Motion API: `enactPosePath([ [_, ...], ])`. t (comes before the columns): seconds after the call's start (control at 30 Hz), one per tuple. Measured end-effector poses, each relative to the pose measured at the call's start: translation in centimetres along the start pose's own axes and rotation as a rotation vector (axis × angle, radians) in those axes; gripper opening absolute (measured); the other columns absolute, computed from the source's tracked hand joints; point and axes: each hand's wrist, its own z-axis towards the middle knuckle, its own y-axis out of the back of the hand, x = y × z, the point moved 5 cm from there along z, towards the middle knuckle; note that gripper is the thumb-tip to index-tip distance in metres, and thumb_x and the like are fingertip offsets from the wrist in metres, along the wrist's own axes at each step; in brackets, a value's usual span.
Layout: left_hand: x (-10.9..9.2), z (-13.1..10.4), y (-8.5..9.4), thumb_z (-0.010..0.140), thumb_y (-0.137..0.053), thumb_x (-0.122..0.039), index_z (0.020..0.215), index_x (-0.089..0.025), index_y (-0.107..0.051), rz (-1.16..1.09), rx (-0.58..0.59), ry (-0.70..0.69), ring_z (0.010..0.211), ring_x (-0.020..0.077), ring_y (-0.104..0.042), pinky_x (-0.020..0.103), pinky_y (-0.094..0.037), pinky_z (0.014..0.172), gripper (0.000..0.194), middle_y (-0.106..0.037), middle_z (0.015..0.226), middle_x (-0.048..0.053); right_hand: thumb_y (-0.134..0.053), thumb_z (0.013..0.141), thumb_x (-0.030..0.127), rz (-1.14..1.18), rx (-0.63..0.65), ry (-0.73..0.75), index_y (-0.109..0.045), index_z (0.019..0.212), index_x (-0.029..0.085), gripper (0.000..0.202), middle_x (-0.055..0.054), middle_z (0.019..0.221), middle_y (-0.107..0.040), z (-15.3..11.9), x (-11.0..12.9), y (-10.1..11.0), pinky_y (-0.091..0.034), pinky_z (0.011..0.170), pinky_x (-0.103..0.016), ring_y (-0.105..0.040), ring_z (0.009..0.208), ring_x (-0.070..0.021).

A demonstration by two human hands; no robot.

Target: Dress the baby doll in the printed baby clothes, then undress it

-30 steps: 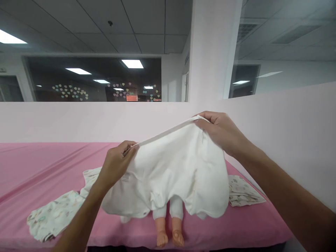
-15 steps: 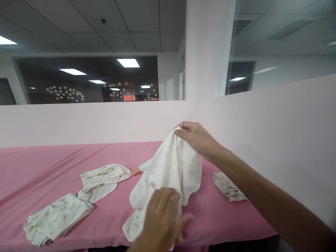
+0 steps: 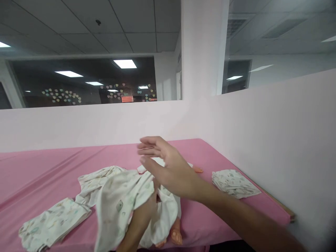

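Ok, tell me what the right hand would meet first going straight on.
Probably the pale wall: the right hand points left and forward, seemingly raised over the pink sheet, though depth is unclear.

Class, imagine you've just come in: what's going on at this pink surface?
A person is handling a loose printed cloth over a doll lying on the pink sheet. The cloth drapes over the left hand, hiding its grip. The right hand is raised above the doll, open and blurred. More printed fabric lies to either side.
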Motion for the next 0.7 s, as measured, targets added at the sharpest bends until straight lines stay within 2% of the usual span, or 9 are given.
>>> enactPosePath([
  [0.07, -0.7, -0.1, 1.4, 0.087, -0.050, -0.055, 0.059, -0.023, -0.047, -0.257, 0.023, 0.201, 0.044, 0.0144, -0.048, 0.030, -0.046, 0.048, 0.042, -0.047, 0.049, -0.003, -0.055, 0.090, 0.029, -0.219, -0.150, 0.041, -0.059, 0.113, 0.025, 0.023, -0.002, 0.120, -0.060, -1.8, -0.8, 0.9, -0.044, 0.099, -0.035, -0.054, 0.115, -0.0174],
  [0.13, -2.0, -0.1, 2.5, 0.085, -0.052, -0.057, 0.064, -0.021, -0.056, -0.467, 0.083, 0.324, 0.045, 0.0144, -0.050, 0.031, -0.048, 0.048, 0.041, -0.052, 0.051, -0.001, -0.058, 0.088, 0.030, -0.347, -0.188, -0.020, -0.062, 0.103, 0.024, 0.016, -0.002, 0.111, -0.062, -3.6, -2.2, 1.3, -0.044, 0.095, -0.035, -0.056, 0.108, -0.0186],
  [0.2, -3.4, -0.2, 3.6, 0.085, -0.055, -0.056, 0.065, -0.019, -0.060, -0.599, 0.095, 0.340, 0.051, 0.0149, -0.056, 0.030, -0.053, 0.054, 0.042, -0.058, 0.056, 0.002, -0.066, 0.082, 0.032, -0.374, -0.161, -0.116, -0.063, 0.100, 0.025, 0.019, -0.002, 0.106, -0.063, -5.0, -3.5, 1.0, -0.046, 0.090, -0.035, -0.058, 0.103, -0.0205],
  [0.3, -4.8, -0.7, 4.1, 0.084, -0.062, -0.049, 0.064, -0.018, -0.063, -0.790, 0.084, 0.348, 0.070, 0.0183, -0.067, 0.031, -0.059, 0.070, 0.037, -0.065, 0.065, 0.006, -0.072, 0.074, 0.031, -0.343, -0.155, -0.237, -0.059, 0.113, 0.028, 0.041, -0.004, 0.111, -0.063, -5.9, -4.9, -0.1, -0.047, 0.085, -0.036, -0.057, 0.106, -0.0244],
  [0.37, -5.3, -1.1, 4.2, 0.083, -0.064, -0.047, 0.070, -0.018, -0.068, -0.849, 0.087, 0.306, 0.088, 0.0229, -0.069, 0.035, -0.060, 0.080, 0.032, -0.070, 0.076, 0.008, -0.067, 0.076, 0.028, -0.334, -0.171, -0.269, -0.056, 0.116, 0.027, 0.041, -0.005, 0.107, -0.064, -5.7, -5.5, -0.8, -0.047, 0.079, -0.035, -0.058, 0.102, -0.0251],
  [0.47, -6.0, -1.4, 5.1, 0.082, -0.063, -0.049, 0.083, -0.021, -0.073, -0.770, 0.032, 0.164, 0.108, 0.0272, -0.065, 0.040, -0.058, 0.092, 0.030, -0.073, 0.096, 0.009, -0.048, 0.083, 0.017, -0.294, -0.145, -0.242, -0.057, 0.100, 0.024, 0.021, -0.002, 0.084, -0.061, -4.7, -6.0, -1.2, -0.042, 0.062, -0.028, -0.057, 0.076, -0.0182],
  [0.57, -5.8, -1.9, 6.1, 0.083, -0.057, -0.055, 0.092, -0.023, -0.073, -0.588, 0.024, 0.098, 0.112, 0.0307, -0.063, 0.044, -0.057, 0.091, 0.037, -0.072, 0.106, 0.010, -0.039, 0.084, 0.013, -0.215, -0.162, -0.204, -0.054, 0.085, 0.022, 0.018, 0.002, 0.071, -0.053, -3.8, -6.4, -0.1, -0.035, 0.054, -0.025, -0.046, 0.059, -0.0130],
  [0.63, -4.8, -2.8, 6.1, 0.083, -0.057, -0.056, 0.093, -0.023, -0.075, -0.445, 0.068, 0.119, 0.108, 0.0317, -0.065, 0.043, -0.059, 0.084, 0.039, -0.072, 0.108, 0.011, -0.039, 0.086, 0.015, -0.148, -0.213, -0.209, -0.053, 0.087, 0.022, 0.015, 0.004, 0.070, -0.050, -3.7, -6.7, 1.1, -0.034, 0.054, -0.024, -0.042, 0.058, -0.0118],
  [0.7, -3.5, -4.3, 5.8, 0.084, -0.057, -0.055, 0.087, -0.025, -0.076, -0.250, 0.123, 0.120, 0.091, 0.0292, -0.070, 0.038, -0.060, 0.071, 0.036, -0.075, 0.097, 0.010, -0.040, 0.088, 0.019, -0.057, -0.217, -0.252, -0.049, 0.093, 0.024, 0.011, 0.006, 0.069, -0.046, -4.1, -7.0, 1.7, -0.034, 0.054, -0.023, -0.039, 0.058, -0.0110],
])
